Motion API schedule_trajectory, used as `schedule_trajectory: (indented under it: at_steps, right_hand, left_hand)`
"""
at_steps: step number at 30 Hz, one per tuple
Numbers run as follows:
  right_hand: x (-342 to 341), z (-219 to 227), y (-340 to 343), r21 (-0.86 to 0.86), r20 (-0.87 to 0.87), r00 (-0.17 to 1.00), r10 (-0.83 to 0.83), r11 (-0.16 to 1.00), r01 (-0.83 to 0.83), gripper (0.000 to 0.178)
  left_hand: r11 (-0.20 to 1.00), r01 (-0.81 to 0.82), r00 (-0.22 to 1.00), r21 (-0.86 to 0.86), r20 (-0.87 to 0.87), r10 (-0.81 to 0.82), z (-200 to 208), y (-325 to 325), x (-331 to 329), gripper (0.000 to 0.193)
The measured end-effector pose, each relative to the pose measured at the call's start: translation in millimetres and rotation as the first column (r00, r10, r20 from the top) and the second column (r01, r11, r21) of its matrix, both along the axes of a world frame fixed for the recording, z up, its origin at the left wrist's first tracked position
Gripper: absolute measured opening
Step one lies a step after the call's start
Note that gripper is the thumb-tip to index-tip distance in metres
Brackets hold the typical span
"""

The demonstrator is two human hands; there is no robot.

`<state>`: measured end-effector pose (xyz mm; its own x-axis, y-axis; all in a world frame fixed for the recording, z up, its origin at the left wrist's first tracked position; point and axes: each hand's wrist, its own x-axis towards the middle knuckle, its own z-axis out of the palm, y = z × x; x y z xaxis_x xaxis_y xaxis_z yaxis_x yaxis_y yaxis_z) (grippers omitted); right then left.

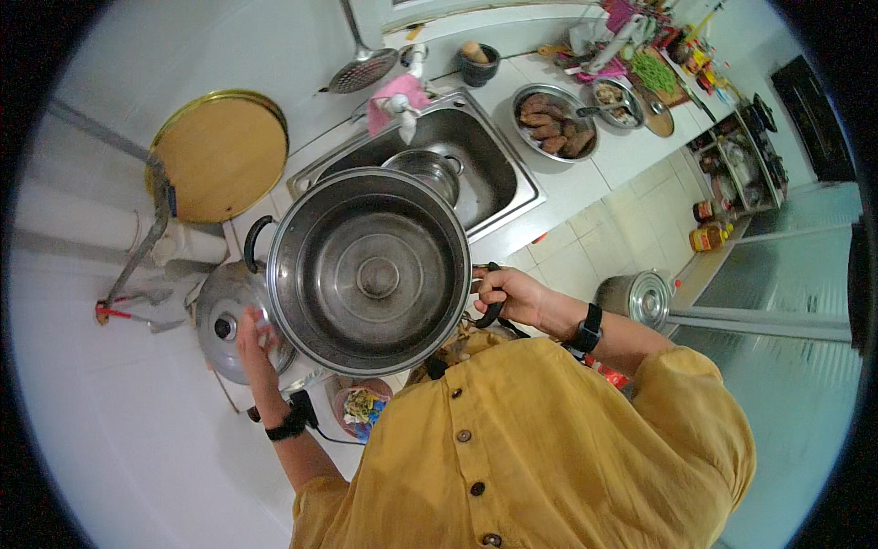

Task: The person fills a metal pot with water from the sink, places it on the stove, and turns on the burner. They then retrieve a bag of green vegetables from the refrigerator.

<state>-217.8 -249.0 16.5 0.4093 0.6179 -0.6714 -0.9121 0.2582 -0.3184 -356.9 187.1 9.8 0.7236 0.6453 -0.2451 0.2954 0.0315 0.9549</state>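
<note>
Right grip [501, 291] was wrapped tight around the black side handle at 3 o'clock on the big steel pot [369, 270], holding it up in front of the chest. Left grip [256, 340] lay with fingers spread on the rim of a steel lid [224, 320] at 8 o'clock from the pot; whether it clasped the lid or only pressed on it could not be told. Pot sat mid-frame, mouth up, inside bare, its far handle at 10 o'clock. Steel sink [494, 178] at 1 o'clock held a smaller pot [430, 169]. White bench [585, 174] beyond carried a steel bowl of brown pieces [553, 123]. Round yellow tray [219, 156] leaned against the wall at 10 o'clock. Another lidded pot [637, 297] stood on the floor at 3 o'clock.
</note>
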Motion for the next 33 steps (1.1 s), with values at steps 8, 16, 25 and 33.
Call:
schedule_trajectory:
  at_steps: [8, 16, 25, 33]
  right_hand:
    - [12.5, 26.3, -53.6, -0.136, 0.135, 0.989, 0.053, 0.990, -0.034, 0.043]
    - [74.8, 14.8, -143.7, -0.168, 0.426, 0.848, 0.315, 0.949, -0.268, 0.044]
    - [213.8, -125.7, -253.1, 0.012, 0.119, 0.880, -0.461, 0.886, 0.463, 0.067]
    - [274.2, -168.3, -240.0, 0.220, 0.010, 0.836, -0.549, 0.817, 0.533, 0.004]
  left_hand:
    - [0.877, 0.230, 0.940, -0.422, -0.135, -0.312, -1.0, -107.9, 0.1, 0.050]
    - [0.891, 0.066, 0.962, -0.449, -0.207, -0.176, -12.6, -191.1, 9.0, 0.039]
    - [0.905, -0.098, 0.981, -0.415, -0.193, 0.018, 6.1, -304.5, 29.3, 0.003]
    - [0.917, -0.199, 0.963, -0.344, -0.243, 0.118, 35.4, -369.2, 39.9, 0.003]
